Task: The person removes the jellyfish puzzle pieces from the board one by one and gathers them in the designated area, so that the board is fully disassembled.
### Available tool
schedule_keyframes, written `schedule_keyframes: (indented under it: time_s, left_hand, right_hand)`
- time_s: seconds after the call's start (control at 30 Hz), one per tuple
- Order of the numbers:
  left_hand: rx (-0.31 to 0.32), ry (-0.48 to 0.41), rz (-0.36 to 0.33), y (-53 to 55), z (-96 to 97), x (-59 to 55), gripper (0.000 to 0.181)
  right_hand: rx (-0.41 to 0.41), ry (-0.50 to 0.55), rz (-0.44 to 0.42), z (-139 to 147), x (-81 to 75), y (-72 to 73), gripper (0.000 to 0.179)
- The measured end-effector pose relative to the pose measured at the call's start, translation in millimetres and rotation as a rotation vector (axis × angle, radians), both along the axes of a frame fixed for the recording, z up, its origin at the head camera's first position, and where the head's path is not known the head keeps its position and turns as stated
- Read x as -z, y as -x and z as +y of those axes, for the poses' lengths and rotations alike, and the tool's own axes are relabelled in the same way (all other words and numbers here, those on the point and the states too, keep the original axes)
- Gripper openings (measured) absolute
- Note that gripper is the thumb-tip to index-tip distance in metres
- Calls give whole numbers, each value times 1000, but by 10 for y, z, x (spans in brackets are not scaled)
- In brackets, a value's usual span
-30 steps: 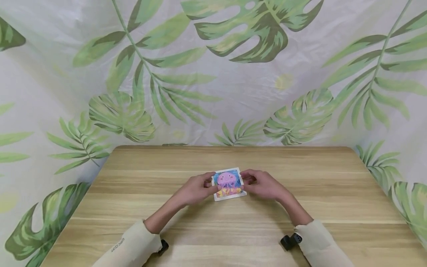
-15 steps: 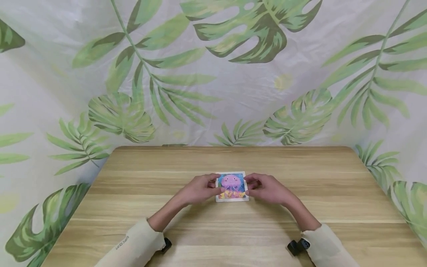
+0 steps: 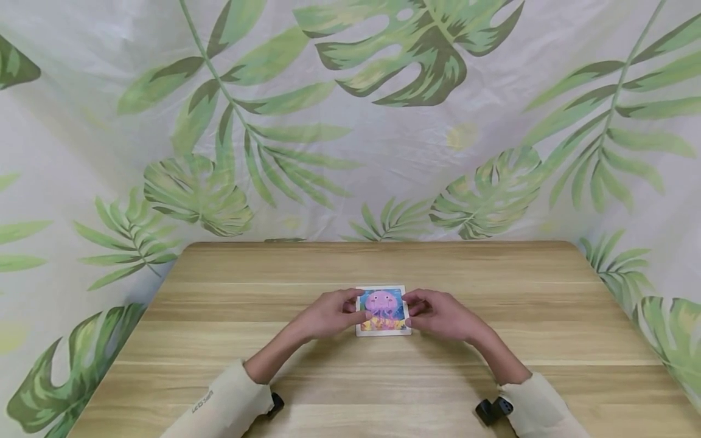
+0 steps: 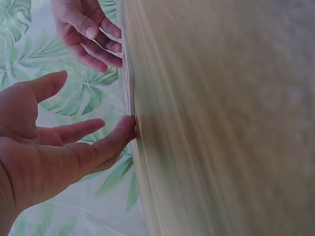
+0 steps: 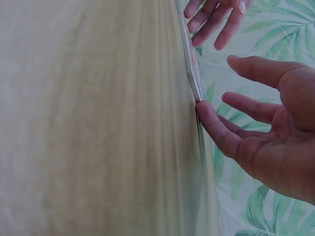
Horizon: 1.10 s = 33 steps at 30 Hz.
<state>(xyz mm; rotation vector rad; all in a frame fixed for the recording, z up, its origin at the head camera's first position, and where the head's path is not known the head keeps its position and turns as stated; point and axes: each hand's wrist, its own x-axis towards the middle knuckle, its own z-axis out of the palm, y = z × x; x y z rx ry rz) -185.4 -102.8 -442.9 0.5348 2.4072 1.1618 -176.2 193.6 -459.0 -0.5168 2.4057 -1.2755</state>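
A thin square board with a white border and a pink jellyfish picture lies flat on the wooden table, square to its far edge. At the board's left side is my left hand, fingers loosely bent and thumb over the picture's lower left. My right hand is on the other side, fingertips at the right border. The right wrist view has the board edge-on, a fingertip of the right hand touching its corner and the thumb apart. In the left wrist view, the left hand's thumb also stands off.
A white cloth with green leaf prints hangs behind the table and at both sides. Black wrist devices sit at both cream sleeves.
The board, tilted a second ago, has turned straight and shifted slightly right and nearer. Both hands have moved right along with it, staying at its sides.
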Motion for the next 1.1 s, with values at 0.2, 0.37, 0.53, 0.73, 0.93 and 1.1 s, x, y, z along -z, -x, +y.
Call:
schedule_keyframes:
  time_s: [0.2,0.37,0.53,0.73,0.93,1.1]
  left_hand:
    - [3,7,7,-7,4,6,67]
    - [8,3,8,-6,12,7,66]
    - [17,4,23,-10,14,-5,66]
    - [59,50,79,-27,-9,-17,63]
    - [112,178,201,-87,-72,-26,60]
    - [147,264,258,-138,-117,-67,57]
  right_hand:
    - [-4,6,-2,7,-25,-18,47]
    - [-11,17,-8,16,-23,-26,47]
    - [-9,16,-2,15,-12,-20,47]
    - [-13,-13,81,-3,-9,-4,47]
    - [0,-78,230,-85,-16,33,46]
    - [-3,-136,286,-203,-28,103,43]
